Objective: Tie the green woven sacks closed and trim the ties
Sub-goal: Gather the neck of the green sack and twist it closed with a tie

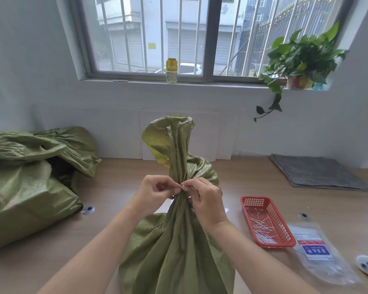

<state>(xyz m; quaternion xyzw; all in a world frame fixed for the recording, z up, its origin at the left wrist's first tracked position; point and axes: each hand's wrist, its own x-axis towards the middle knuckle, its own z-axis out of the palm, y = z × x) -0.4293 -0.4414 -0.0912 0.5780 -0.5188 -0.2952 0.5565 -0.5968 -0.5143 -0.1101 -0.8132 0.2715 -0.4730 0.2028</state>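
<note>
Nearest my view: the green woven plastic sack [179, 251], standing upright on the light wooden desk [106, 230], centre near. Its mouth is gathered into a narrow neck, with the loose top flaring above it. My left hand [155, 193] and right hand [202, 198] meet at the front of that neck, thumb and forefinger tips of each pressed together in a pinch at the same spot. Whatever they pinch is too thin to resolve; I cannot tell whether it is a tie. The remaining fingers of both hands are curled.

Far left on the desk: a heap of further green woven sacks [30, 170], slumped and crumpled. A small round grey fitting [88, 210] is set into the desk just beside the heap.

Right of the upright sack: a red plastic mesh basket [266, 221] holding thin white strips, apart from the sack. Just beside it, nearer and to the right, lies a clear plastic packet with a red and blue label [317, 251]. Far right: a folded grey cloth [319, 172].

On the window sill: a yellow-capped bottle [171, 71] at centre and a leafy green potted plant [300, 60] to the right.
</note>
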